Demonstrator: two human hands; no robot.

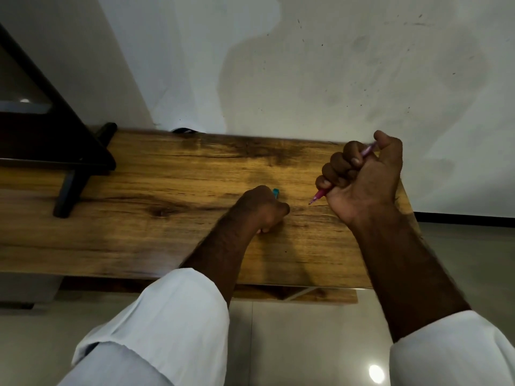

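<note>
Pink pen (320, 194) is being gripped in the right hand (362, 179), raised just above the table (139, 240); the fingers (338, 165) are being curled tightly round the barrel, the thumb is being pressed near its rear end, and the tip is being pointed down and left towards the wood without touching it. A small teal object (276, 193) is being partly covered by the left hand (262, 210), which is being rested on the table as a closed fist; whether it is being held or merely lies beside the knuckles cannot be told. White sleeves (167, 316) are being worn on both arms; a black stand (80, 168) is being kept at the table's far left. Judged from this, the pen is already being held in hand; nothing is yet being marked or joined, so most of the work is being left undone.
</note>
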